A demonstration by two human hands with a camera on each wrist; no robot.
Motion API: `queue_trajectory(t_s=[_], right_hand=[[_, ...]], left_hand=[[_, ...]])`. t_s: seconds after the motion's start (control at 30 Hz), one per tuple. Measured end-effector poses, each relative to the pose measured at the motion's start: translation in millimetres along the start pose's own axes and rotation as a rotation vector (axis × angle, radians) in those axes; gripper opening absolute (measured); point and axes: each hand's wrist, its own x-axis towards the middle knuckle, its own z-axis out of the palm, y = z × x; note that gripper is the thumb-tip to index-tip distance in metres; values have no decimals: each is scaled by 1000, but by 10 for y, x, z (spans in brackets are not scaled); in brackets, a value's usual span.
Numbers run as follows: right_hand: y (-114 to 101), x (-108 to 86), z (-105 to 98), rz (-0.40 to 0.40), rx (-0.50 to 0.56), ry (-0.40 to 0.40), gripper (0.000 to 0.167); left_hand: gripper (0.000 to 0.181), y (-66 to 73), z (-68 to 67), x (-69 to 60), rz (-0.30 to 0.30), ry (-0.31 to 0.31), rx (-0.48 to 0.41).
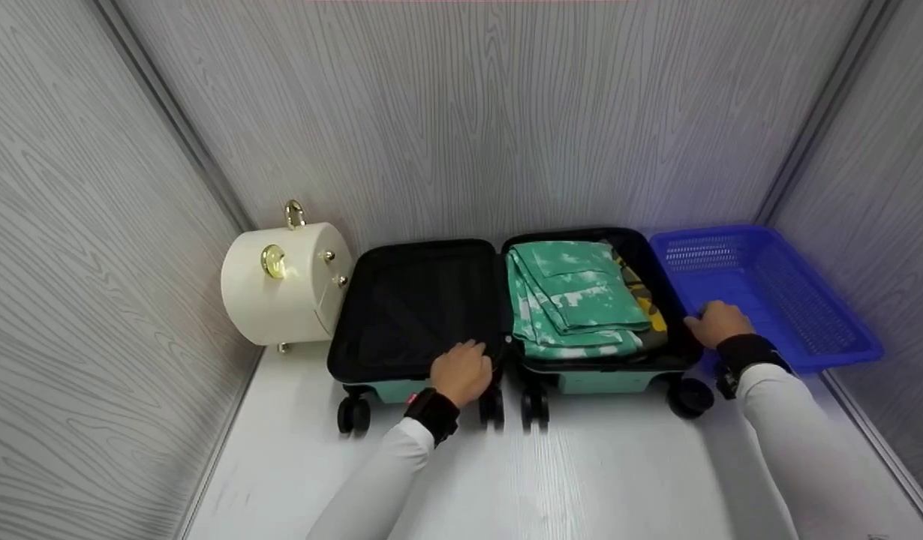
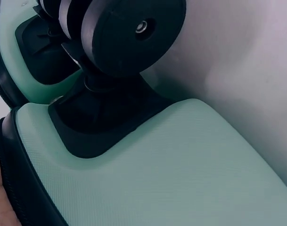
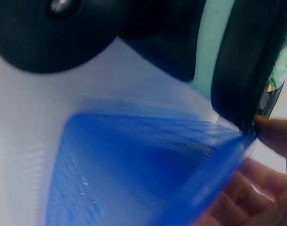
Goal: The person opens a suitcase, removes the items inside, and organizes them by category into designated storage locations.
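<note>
An open suitcase (image 1: pixel 424 300) with mint-green shells and black zipped edges lies flat, its two halves side by side. My left hand (image 1: pixel 463 373) rests over the front rim of the left half near the hinge. At the left border of the left wrist view, part of this hand (image 2: pixel 1 205) lies along the zipped edge; its fingertips are hidden. Between the right half and a blue basket (image 1: pixel 777 289), my right hand (image 1: pixel 720 324) grips the suitcase's right edge. The right wrist view has the thumb (image 3: pixel 275 134) against that edge, with bent fingers (image 3: pixel 249 188) behind the basket's rim.
Folded green-and-white fabric (image 1: pixel 581 289) and a camouflage-patterned cloth (image 1: pixel 656 319) fill the right half. Black wheels (image 1: pixel 690 397) stick out at the front. A cream round case (image 1: pixel 274 289) with gold fittings stands at left. Wood-grain panels (image 1: pixel 446 127) enclose the white surface.
</note>
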Motion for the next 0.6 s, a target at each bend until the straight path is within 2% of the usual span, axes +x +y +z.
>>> queue_trajectory(t_s=[0.1, 0.27, 0.37, 0.5, 0.6], right_hand=[[50, -25, -64, -9, -28, -64, 52], [90, 18, -86, -32, -20, -90, 40], [93, 30, -112, -31, -16, -105, 43], [54, -10, -200, -42, -61, -97, 34], [27, -47, -277, -53, -92, -29, 30]], left_hand=[[42, 2, 30, 4, 1, 20, 10], [40, -5, 55, 3, 12, 63, 34], [40, 3, 61, 4, 21, 77, 28], [42, 8, 63, 3, 8, 64, 21], [42, 2, 71, -3, -8, 69, 30]])
